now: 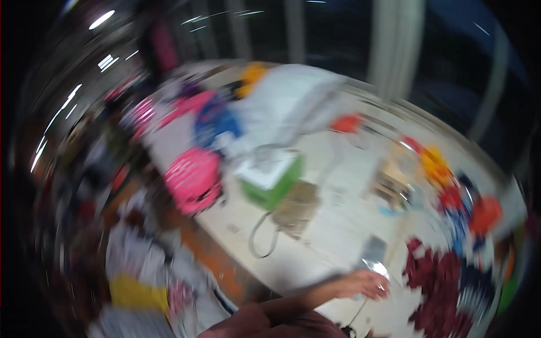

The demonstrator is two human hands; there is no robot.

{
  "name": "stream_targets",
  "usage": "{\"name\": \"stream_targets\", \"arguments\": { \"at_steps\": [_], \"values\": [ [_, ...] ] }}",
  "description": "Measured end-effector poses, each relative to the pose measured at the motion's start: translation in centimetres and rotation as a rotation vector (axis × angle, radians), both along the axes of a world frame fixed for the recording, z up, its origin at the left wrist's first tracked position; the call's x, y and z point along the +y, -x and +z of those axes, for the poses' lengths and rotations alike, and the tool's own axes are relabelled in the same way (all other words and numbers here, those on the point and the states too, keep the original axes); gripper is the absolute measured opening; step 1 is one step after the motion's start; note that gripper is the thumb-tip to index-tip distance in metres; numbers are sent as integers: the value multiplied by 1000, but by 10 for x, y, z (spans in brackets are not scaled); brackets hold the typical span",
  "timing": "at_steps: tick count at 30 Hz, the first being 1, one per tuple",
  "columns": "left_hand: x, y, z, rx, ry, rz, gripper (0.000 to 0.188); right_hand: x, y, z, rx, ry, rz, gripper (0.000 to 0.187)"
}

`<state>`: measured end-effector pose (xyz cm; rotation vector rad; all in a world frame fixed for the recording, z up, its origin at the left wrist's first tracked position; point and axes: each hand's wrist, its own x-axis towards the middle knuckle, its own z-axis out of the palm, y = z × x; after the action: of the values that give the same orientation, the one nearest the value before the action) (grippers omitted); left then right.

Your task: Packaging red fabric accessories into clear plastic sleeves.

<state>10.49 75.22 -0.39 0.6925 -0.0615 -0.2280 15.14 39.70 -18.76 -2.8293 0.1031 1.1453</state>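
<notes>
Dark windows with pale frames run along the far side of the room, bright ceiling lights show at the far left, and a long white bench fills the middle; the whole view is blurred. On the near right part of the bench lies a shiny, clear-and-grey item, too smeared to identify. The left hand reaches to the right across the near edge, at the item's near side. Its fingers lie close together; I cannot tell whether they pinch the item or only touch it. The right hand cannot be made out.

To the right of the item is a heap of maroon pieces, with a dark navy bundle just beside it. Farther off on the right are a small wooden stand and a mixed pile with yellow and red-orange pieces. Left of the middle, 1 green box with a white top stands beside a flat tan piece and a grey loop. Farther left are a pink bundle and a blue bundle, near 1 large white sack. At the near left, off the bench, lie grey-white cloths and a yellow cloth.
</notes>
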Motion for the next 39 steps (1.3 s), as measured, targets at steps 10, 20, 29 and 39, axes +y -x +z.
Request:
{"name": "stream_targets", "arguments": {
  "at_steps": [10, 20, 29, 39],
  "values": [
    [39, 49, 32, -167, 34, 380, 31, 132, -92, -147, -947, 436, 359, 77],
    [43, 61, 35, -136, -86, 669, 25, 251, -100, -175, -1104, 318, 492, 72],
    [39, 67, 32, 49, -35, 728, 22, -26, -105, -81, -626, 643, 445, 83],
    [43, 52, 41, 112, -146, 745, 24, 34, -29, 56, 196, 307, 25, 122]
  ]
}}
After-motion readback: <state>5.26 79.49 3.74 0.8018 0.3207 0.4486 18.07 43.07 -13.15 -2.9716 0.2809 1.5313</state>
